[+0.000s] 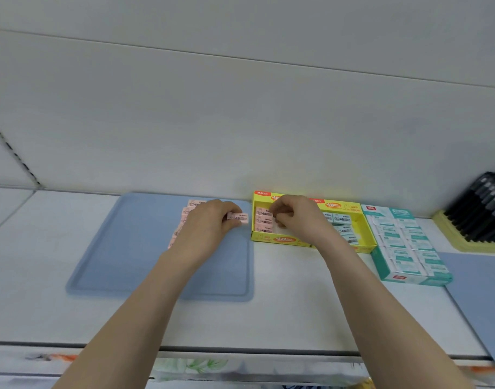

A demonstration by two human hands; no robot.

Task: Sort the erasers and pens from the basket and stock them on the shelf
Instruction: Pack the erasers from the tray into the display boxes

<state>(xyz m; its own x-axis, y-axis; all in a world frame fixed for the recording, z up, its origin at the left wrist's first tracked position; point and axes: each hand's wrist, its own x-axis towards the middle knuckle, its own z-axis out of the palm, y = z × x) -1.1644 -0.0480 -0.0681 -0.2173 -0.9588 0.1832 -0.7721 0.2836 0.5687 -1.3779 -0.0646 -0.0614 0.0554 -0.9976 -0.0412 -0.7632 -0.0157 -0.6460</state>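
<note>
Glossy cardboard box [282,239], matt shelf [296,304]

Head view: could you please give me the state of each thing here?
Left grip, holds a pink eraser.
Right grip, curled in yellow box; hold unclear.
Yellow box, open, part filled.
Teal box, open, full.
Tray, holds pink row.
Pens, racked.

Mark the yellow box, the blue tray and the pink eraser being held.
yellow box [281,239]: head view, front wall.
blue tray [122,248]: head view, bare floor.
pink eraser [240,218]: head view, end showing beyond the left hand [209,224].
</note>
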